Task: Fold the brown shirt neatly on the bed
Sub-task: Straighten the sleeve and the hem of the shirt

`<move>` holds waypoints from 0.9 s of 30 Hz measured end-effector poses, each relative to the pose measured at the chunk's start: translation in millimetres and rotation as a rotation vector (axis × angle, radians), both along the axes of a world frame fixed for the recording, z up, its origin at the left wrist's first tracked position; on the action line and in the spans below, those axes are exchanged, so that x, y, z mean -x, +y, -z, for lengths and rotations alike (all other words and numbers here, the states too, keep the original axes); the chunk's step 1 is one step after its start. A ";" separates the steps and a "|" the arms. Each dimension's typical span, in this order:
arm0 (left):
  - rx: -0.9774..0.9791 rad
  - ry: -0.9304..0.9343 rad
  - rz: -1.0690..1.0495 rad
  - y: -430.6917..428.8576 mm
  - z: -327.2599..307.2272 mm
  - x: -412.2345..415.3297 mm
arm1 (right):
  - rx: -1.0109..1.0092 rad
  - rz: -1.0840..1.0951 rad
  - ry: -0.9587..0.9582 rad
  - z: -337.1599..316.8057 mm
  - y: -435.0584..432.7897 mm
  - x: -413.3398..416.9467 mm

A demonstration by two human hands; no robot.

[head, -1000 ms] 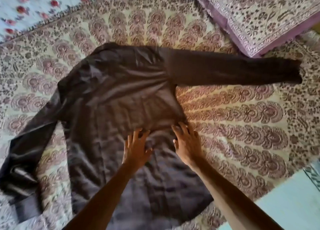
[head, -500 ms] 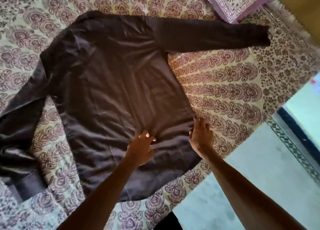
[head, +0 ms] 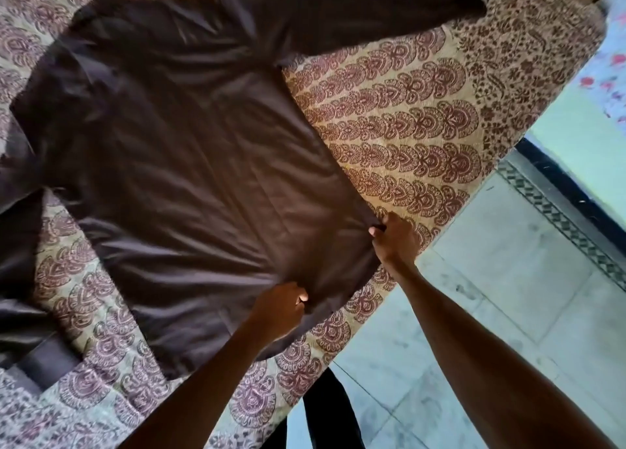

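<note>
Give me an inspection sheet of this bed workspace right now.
Surface: bed with beige and maroon printed cotton cover.
Job's things: dark brown long-sleeved shirt spread flat, unfolded, both sleeves out.
Clutter: nothing seen.
Grippers: left hand pinches the shirt's hem; right hand pinches the shirt's side edge.
Cables: nothing seen.
Surroundings: pale tiled floor with a patterned border beside the bed.

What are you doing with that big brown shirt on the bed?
A person is getting the brown shirt ready to fold. It lies spread out flat on the patterned bedspread, both sleeves stretched out to the sides. The left hand pinches the cloth near the bottom hem, and the right hand grips the shirt's side edge. No fold has been made yet.
</note>
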State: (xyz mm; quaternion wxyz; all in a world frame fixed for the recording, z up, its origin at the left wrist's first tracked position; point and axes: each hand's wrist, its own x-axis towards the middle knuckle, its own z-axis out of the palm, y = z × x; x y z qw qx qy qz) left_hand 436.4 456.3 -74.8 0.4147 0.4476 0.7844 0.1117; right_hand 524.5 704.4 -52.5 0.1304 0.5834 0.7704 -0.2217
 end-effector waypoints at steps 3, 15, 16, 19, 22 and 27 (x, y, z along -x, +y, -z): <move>0.026 -0.163 -0.236 -1.1 -0.7 3.6 | -0.036 0.034 0.016 0.7 -13.2 -4.8; -0.007 0.187 -0.209 -105.8 -5.5 -28.6 | 0.497 0.660 0.405 14.4 -118.1 -53.7; 0.036 0.242 -0.134 -108.5 -6.6 -35.1 | 0.458 0.614 0.355 15.7 -125.7 -50.9; 0.027 0.424 0.007 -106.8 -4.1 -48.8 | 0.333 0.469 0.141 13.7 -136.7 -42.8; -0.016 0.543 0.106 -94.4 1.1 -49.6 | 0.359 0.796 0.423 7.5 -130.0 -39.5; -0.044 0.494 0.038 -80.3 -1.5 -42.0 | 0.687 1.150 0.741 -4.8 -138.5 -43.3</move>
